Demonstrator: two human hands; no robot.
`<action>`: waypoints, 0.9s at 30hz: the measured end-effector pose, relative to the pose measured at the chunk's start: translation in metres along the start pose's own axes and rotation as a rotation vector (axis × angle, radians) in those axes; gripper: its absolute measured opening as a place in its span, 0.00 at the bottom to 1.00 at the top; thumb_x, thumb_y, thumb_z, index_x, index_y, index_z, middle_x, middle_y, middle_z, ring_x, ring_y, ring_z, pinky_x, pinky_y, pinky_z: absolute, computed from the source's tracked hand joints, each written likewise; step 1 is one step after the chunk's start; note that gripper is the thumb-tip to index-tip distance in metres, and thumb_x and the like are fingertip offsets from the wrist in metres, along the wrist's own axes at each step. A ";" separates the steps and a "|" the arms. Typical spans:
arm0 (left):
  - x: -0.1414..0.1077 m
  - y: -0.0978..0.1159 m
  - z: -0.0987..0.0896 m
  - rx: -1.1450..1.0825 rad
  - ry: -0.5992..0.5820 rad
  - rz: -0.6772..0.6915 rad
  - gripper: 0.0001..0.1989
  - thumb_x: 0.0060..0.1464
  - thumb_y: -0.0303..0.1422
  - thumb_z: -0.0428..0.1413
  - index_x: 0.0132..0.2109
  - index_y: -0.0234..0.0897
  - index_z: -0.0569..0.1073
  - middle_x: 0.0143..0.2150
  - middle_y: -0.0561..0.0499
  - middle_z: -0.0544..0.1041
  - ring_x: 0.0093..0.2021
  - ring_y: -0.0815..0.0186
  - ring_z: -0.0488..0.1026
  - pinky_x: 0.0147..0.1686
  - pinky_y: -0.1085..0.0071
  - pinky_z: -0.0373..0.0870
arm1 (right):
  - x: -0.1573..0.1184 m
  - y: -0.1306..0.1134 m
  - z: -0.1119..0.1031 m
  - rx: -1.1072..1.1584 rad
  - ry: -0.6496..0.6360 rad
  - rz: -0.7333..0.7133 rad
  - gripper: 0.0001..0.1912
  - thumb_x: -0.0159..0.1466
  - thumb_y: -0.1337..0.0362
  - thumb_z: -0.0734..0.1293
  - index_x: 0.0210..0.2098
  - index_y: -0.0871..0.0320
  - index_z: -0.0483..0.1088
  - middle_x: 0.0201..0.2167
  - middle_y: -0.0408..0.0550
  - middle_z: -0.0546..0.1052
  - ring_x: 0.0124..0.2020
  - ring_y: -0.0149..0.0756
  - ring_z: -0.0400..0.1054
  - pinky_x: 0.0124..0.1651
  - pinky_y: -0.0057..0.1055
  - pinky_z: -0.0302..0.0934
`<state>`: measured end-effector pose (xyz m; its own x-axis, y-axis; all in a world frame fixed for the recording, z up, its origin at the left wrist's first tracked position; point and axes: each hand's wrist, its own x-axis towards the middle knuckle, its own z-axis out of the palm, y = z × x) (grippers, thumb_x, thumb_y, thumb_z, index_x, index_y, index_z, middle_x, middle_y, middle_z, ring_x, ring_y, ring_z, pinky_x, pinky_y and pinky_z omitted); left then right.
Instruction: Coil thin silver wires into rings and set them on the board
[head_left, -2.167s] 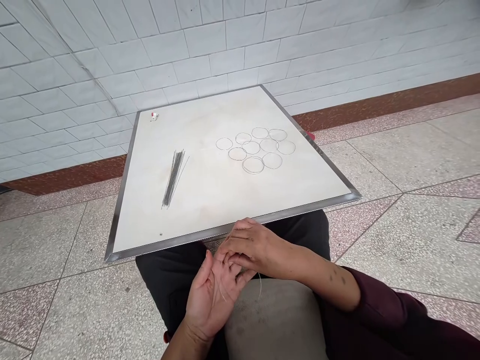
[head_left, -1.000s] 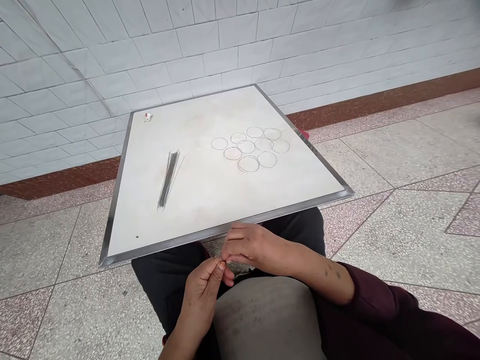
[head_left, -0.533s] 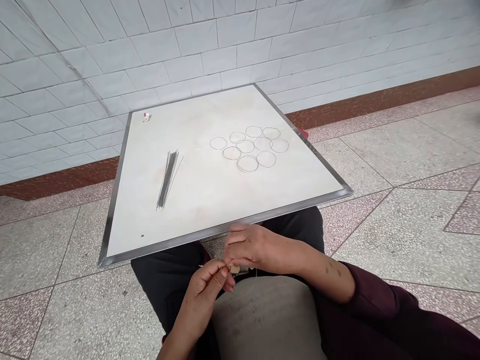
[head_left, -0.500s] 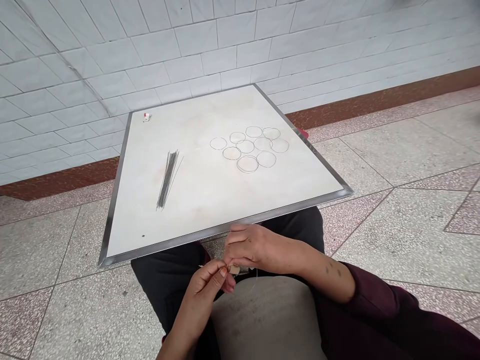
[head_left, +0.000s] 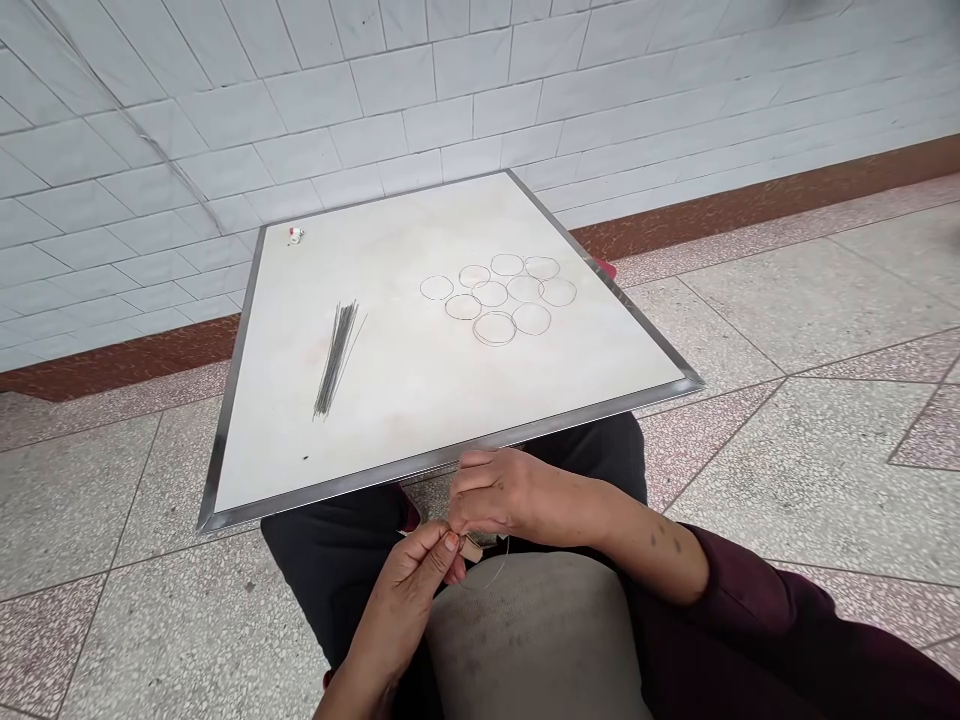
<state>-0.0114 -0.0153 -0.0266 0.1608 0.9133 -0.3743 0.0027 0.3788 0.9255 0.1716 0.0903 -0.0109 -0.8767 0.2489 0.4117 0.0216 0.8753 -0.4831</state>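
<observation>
My left hand is closed, thumb and forefinger pinching a thin wire over my lap. That wire bends in a curve below the hands. My right hand meets the left fingertips, its fingers curled on the same wire; the exact grip is hidden. Between the hands a small tan block-like piece sticks out, and I cannot tell which fingers hold it. On the white board ahead lie several thin wire rings, some overlapping. A bundle of straight dark wires rests on the board's left side.
A metal edge frames the board, close above my hands. A small red and white object sits at the far left corner. One dark speck is near the front left. Behind the board stands a tiled wall.
The tan piece has tilted and shows more below my right hand. The wire's curve has shifted slightly left. The dark speck on the board has moved right and away from me.
</observation>
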 end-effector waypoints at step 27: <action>0.002 -0.007 0.004 -0.663 -0.031 -0.169 0.05 0.51 0.33 0.66 0.33 0.34 0.81 0.29 0.50 0.77 0.29 0.69 0.70 0.35 0.71 0.66 | -0.007 0.008 0.007 0.377 0.074 0.213 0.07 0.68 0.70 0.66 0.40 0.61 0.77 0.39 0.48 0.69 0.37 0.28 0.68 0.40 0.23 0.65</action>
<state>-0.0070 -0.0163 -0.0335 0.2394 0.8328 -0.4991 -0.5732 0.5362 0.6196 0.1748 0.0929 -0.0231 -0.8347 0.4484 0.3198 0.0090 0.5917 -0.8061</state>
